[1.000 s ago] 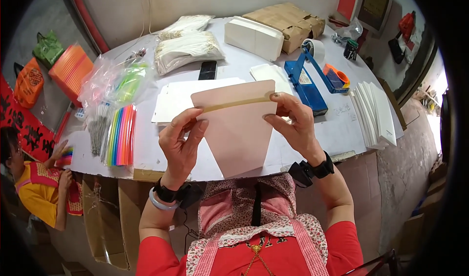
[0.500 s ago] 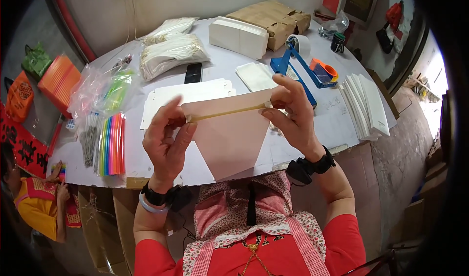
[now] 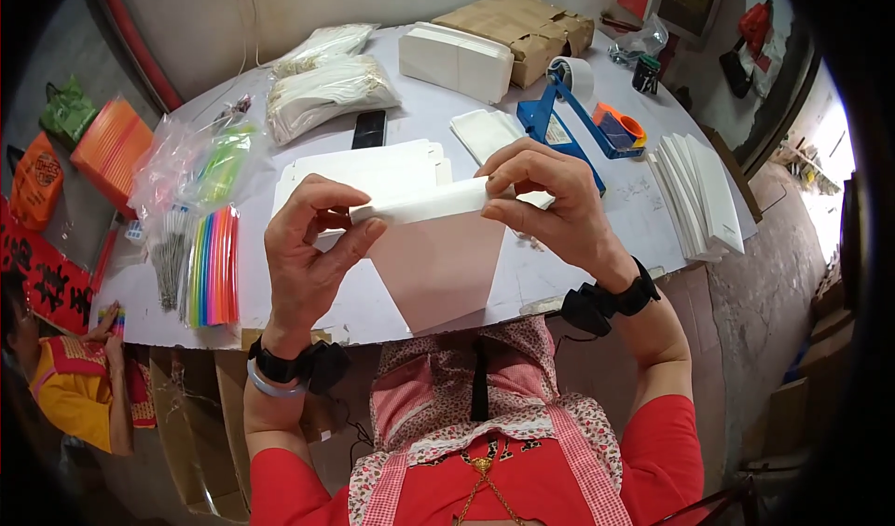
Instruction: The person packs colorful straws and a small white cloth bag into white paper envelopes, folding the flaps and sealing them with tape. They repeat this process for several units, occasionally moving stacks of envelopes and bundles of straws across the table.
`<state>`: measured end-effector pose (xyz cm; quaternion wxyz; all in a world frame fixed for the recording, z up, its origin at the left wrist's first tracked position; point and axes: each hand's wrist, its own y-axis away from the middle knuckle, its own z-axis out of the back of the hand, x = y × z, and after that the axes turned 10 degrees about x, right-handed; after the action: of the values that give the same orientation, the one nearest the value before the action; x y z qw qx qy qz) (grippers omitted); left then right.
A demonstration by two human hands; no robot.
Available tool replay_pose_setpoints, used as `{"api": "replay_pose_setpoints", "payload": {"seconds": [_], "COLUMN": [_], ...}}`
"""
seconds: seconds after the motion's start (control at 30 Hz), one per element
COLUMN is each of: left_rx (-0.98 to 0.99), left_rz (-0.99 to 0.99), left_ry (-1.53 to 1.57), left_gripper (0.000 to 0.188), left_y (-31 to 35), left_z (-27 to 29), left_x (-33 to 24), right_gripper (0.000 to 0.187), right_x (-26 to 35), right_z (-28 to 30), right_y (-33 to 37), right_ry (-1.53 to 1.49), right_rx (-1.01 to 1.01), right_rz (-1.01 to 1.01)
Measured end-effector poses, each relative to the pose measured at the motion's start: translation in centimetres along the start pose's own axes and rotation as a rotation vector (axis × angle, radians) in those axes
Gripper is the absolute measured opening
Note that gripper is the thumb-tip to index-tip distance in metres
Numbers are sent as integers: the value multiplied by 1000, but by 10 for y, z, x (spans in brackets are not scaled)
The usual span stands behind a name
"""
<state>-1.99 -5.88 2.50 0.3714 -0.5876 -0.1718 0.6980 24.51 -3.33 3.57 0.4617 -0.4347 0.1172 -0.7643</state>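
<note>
Here, left hand (image 3: 312, 246) and right hand (image 3: 550, 204) pinching smooth tapered paper sheet (image 3: 438, 265), top edge rolled.

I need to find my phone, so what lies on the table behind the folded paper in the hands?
Behind the paper lies a flat white sheet, then a black phone. The paper and hands hide part of the sheet and the table beneath.

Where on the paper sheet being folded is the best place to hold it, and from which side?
Grip the paper sheet at the two ends of its folded top edge, one from each side, as the left hand and right hand do. That edge is doubled and stiffer; the tapering lower part hangs free.
</note>
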Motion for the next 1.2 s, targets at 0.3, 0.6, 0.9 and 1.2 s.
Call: {"api": "replay_pose_setpoints", "payload": {"seconds": [0.3, 0.6, 0.9, 1.2], "left_rx": [148, 209, 231, 127], "left_rz": [363, 380, 43, 305], "left_ry": [34, 1, -389, 5], "left_gripper": [11, 10, 9, 8], "left_y": [-14, -27, -15, -19], "left_z": [10, 19, 14, 12], "left_x": [-30, -19, -28, -24], "right_gripper": [12, 9, 8, 9], "right_x": [20, 4, -9, 5], "right_z": [11, 11, 3, 11], "right_y": [-11, -17, -6, -15], "right_ry": [-243, -228, 112, -316], "right_rx": [130, 151, 3, 118], "right_rz": [-321, -256, 244, -281]}}
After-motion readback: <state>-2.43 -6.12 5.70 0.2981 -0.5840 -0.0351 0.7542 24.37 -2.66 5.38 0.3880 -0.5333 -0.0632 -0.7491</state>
